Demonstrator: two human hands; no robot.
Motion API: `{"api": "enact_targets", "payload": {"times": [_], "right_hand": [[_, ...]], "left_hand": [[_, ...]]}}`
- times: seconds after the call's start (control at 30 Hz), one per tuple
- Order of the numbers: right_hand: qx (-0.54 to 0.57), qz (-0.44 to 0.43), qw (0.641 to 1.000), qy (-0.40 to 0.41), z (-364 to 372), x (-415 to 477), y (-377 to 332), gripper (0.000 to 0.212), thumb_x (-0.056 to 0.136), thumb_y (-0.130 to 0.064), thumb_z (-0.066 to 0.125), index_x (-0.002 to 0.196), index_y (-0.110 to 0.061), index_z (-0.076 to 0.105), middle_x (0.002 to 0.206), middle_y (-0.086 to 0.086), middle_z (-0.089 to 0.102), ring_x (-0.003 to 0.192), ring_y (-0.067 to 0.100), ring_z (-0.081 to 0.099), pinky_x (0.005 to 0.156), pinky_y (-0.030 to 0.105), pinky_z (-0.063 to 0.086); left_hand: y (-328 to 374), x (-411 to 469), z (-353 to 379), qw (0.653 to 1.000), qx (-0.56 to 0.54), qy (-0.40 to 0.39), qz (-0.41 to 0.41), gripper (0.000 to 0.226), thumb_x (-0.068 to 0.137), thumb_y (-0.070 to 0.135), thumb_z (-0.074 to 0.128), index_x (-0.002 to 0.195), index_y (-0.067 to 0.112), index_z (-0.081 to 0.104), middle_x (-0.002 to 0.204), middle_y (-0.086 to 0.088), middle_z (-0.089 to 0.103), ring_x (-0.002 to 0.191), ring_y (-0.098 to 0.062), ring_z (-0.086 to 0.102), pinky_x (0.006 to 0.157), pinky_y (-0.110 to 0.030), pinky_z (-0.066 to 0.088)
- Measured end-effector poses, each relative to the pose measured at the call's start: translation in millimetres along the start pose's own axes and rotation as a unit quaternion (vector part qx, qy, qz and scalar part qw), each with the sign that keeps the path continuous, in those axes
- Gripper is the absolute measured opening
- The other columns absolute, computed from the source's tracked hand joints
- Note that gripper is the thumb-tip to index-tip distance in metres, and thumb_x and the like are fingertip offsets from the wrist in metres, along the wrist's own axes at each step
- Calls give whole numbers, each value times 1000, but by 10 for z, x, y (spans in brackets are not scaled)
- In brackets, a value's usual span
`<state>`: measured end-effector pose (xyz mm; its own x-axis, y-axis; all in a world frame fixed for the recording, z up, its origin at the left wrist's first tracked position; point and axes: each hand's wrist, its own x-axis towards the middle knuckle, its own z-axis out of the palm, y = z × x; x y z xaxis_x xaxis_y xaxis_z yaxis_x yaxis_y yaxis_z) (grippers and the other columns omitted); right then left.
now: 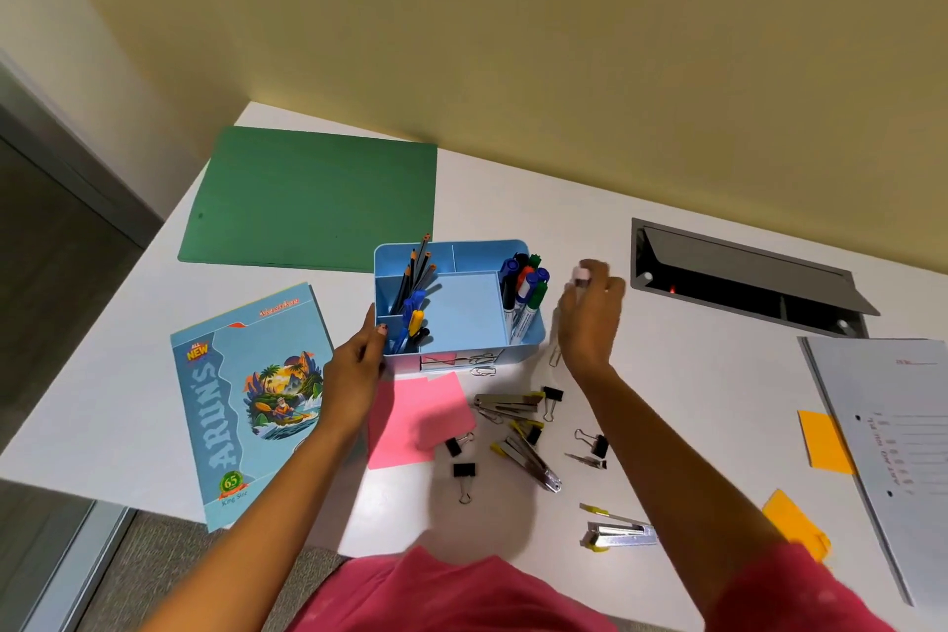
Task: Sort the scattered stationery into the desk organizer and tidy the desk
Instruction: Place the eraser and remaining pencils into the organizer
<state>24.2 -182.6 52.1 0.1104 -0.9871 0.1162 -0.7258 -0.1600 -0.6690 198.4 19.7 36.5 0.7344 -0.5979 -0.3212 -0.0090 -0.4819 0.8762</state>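
A light blue desk organizer (461,318) stands mid-desk, with pencils and pens (418,293) in its left slots and markers (526,293) in its right slot. My left hand (354,370) grips the organizer's left wall. To the organizer's right, my right hand (590,313) is blurred and pinches a small pale pink eraser-like piece (583,275) at its fingertips. In front of the organizer lie pink sticky notes (418,421), black binder clips (464,472), staplers (528,457) and paper clips (482,370).
A green folder (313,200) lies at the back left and a blue notebook (251,400) at the left. At the right are a cable hatch (744,272), a grey paper pad (892,441) and orange sticky notes (823,439). Another stapler (618,534) sits near the front edge.
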Motion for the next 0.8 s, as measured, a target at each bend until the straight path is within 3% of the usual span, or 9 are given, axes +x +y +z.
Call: {"api": "enact_targets", "payload": {"times": [0.1, 0.17, 0.23, 0.33, 0.43, 0.5, 0.6, 0.67, 0.8], "right_hand": [[123, -54, 979, 154, -326, -173, -478, 30, 93, -8, 55, 123, -11, 50, 114, 6, 45, 94, 13, 53, 80, 20, 45], [216, -92, 953, 194, -520, -329, -826, 27, 90, -7, 59, 117, -9, 54, 109, 3, 51, 91, 11, 55, 78, 21, 48], [243, -132, 946, 169, -600, -505, -1131, 24, 87, -9, 65, 110, -9, 58, 104, 3, 58, 87, 16, 57, 73, 23, 48], [259, -206, 942, 56, -491, -746, -1436, 22, 84, -14, 70, 103, -11, 61, 94, -3, 60, 79, 19, 56, 68, 23, 46], [195, -284, 938, -37, -193, -858, -1547, 21, 82, -21, 72, 96, -7, 62, 89, -3, 60, 85, 14, 48, 73, 19, 40], [118, -331, 934, -64, 32, -868, -1538, 23, 82, -26, 73, 89, -9, 60, 86, 0, 64, 85, 18, 45, 74, 24, 40], [9, -381, 923, -58, 283, -870, -1478, 27, 78, -28, 75, 83, -10, 56, 77, 3, 63, 79, 24, 47, 71, 34, 45], [-39, -390, 919, -44, 371, -870, -1441, 30, 74, -28, 78, 83, -11, 56, 72, 4, 60, 75, 26, 49, 69, 35, 46], [-63, -389, 919, -23, 425, -834, -1440, 31, 73, -30, 78, 83, -12, 56, 71, 3, 61, 77, 26, 48, 69, 33, 39]], "left_hand": [[-10, -1, -6, 1000, 3, -6, -3, 41, 99, 38, 44, 65, 17, 51, 57, -1, 47, 64, -21, 44, 63, -37, 38], [-22, 12, -6, 1000, -2, -5, -9, 42, 95, 46, 44, 70, 14, 55, 59, -2, 50, 65, -21, 47, 70, -44, 49], [-27, 19, -14, 1000, -4, -5, -10, 42, 93, 48, 44, 67, 17, 55, 60, -3, 51, 66, -21, 48, 71, -43, 49], [-38, 26, -19, 1000, 2, -12, -8, 40, 96, 44, 44, 71, 16, 58, 65, -6, 56, 70, -28, 54, 78, -48, 52], [-13, 18, -18, 1000, 14, -13, 1, 39, 99, 42, 42, 78, 17, 62, 71, -10, 62, 74, -32, 57, 70, -41, 49], [-15, 14, -13, 1000, 21, -19, 7, 37, 100, 43, 39, 91, 20, 66, 83, -9, 68, 79, -29, 62, 71, -43, 50], [-11, -1, -19, 1000, 16, -19, 6, 38, 99, 45, 38, 91, 21, 67, 84, -10, 70, 83, -32, 65, 72, -52, 50], [11, -15, -13, 1000, 11, -15, -3, 38, 100, 44, 39, 89, 21, 68, 81, -11, 69, 82, -32, 65, 69, -51, 50], [22, -20, 1, 1000, 6, -10, -6, 39, 100, 39, 41, 88, 14, 68, 82, -15, 69, 83, -33, 64, 71, -50, 50]]}}
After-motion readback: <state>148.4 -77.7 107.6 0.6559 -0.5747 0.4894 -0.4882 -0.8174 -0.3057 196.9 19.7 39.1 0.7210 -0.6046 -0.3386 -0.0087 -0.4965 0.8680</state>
